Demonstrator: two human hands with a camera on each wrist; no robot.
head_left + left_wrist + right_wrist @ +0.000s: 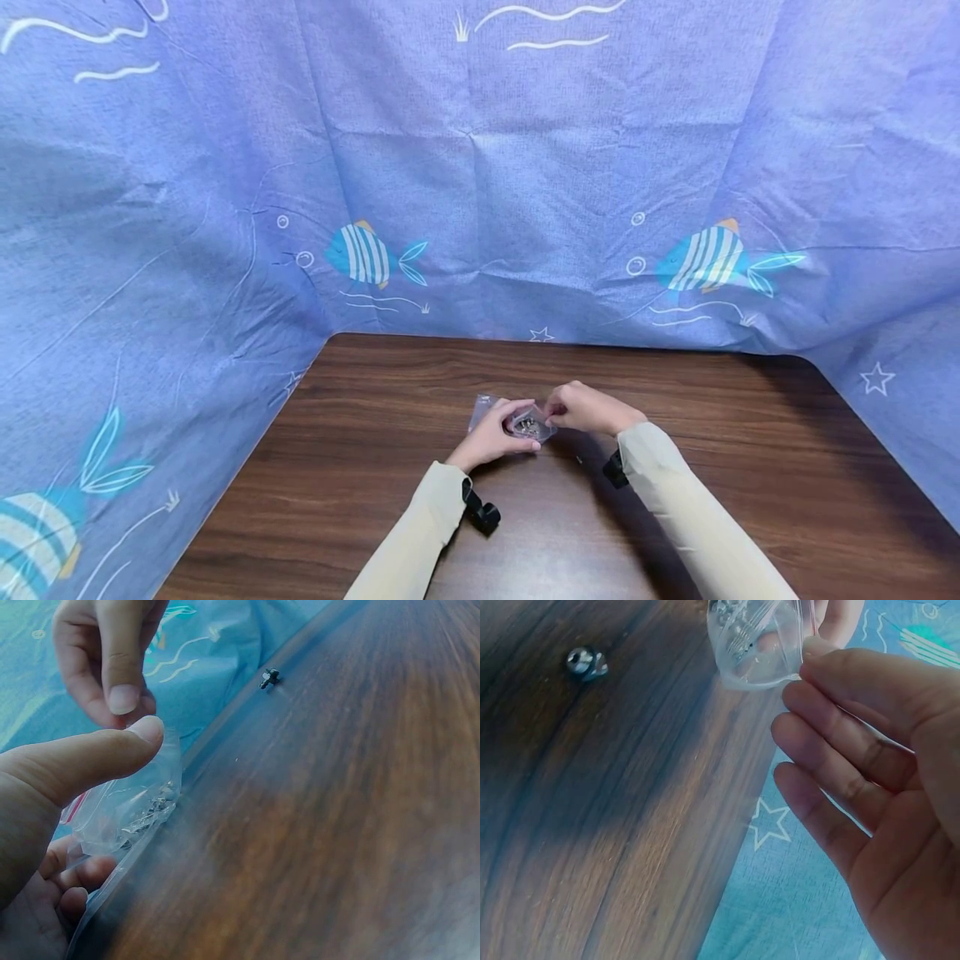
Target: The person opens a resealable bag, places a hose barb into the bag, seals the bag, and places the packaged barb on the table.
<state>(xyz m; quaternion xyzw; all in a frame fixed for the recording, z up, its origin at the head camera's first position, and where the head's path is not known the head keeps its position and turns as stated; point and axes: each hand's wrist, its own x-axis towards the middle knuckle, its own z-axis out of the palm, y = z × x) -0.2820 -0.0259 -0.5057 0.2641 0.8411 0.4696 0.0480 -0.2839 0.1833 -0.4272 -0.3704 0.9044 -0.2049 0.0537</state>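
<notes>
A small clear zip bag with several shiny metal pieces inside lies between the two hands over the table. My left hand curves round it, thumb on the near side and fingers on the far side. In the left wrist view, a red strip shows on the bag near its mouth. My right hand pinches the bag's edge between thumb and index finger; its other fingers are loosely bent in the right wrist view. Apart from the bag, a small metal fitting sits on the tabletop, nearer the right wrist.
The dark wood-grain table carries everything. A flat piece of clear plastic shows behind the left fingers. Blue cloth printed with fish hangs behind the table and at its sides. Black wrist cameras sit below both cuffs.
</notes>
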